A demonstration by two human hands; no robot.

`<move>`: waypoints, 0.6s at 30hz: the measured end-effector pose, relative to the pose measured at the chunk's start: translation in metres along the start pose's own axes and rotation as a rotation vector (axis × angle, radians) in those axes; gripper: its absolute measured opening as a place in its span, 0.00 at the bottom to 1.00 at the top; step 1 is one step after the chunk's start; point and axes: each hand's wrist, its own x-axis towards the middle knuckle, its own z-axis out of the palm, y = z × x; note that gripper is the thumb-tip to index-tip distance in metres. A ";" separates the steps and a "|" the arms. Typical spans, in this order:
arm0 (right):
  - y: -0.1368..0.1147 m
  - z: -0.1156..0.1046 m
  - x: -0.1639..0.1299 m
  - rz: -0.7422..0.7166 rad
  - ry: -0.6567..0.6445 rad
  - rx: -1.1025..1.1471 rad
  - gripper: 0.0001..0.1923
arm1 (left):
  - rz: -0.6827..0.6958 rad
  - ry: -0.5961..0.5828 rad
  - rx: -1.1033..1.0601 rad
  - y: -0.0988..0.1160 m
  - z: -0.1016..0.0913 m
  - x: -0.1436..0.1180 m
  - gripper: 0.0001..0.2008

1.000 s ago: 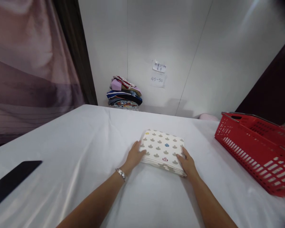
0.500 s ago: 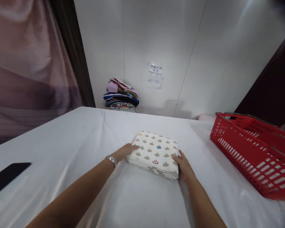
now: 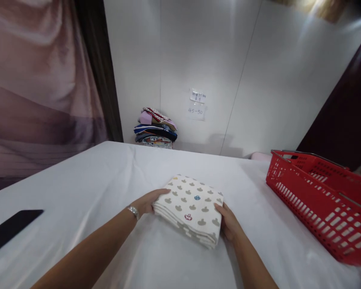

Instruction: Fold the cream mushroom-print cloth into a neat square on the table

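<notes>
A white cloth (image 3: pixel 189 204), folded into a thick square, has a print of grey mushroom shapes with a few coloured ones. My left hand (image 3: pixel 152 200) grips its left edge, thumb on top and fingers out of sight beneath. At the right edge, my right hand (image 3: pixel 227 220) holds it the same way, its fingers mostly hidden under the layers. The cloth is tilted a little, its near right corner pointing towards me. Whether it is fully off the white-covered table (image 3: pixel 114 172) I cannot tell.
To the right stands a red plastic basket (image 3: pixel 313 196) with metal handles. A flat black object (image 3: pixel 12 228) lies at the left. Behind the table's far edge rises a pile of folded fabrics (image 3: pixel 156 128) against the wall, beside paper notes (image 3: pixel 196 110). A pink curtain (image 3: pixel 33 80) hangs left.
Both hands have closed further round the cloth's edges, thumbs on top. The cloth has turned slightly and come a little nearer and to the left. The camera view has shifted upward.
</notes>
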 end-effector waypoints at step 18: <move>-0.094 0.063 0.083 -0.322 -0.040 0.039 0.39 | 1.348 0.259 1.230 0.185 0.052 -0.101 0.20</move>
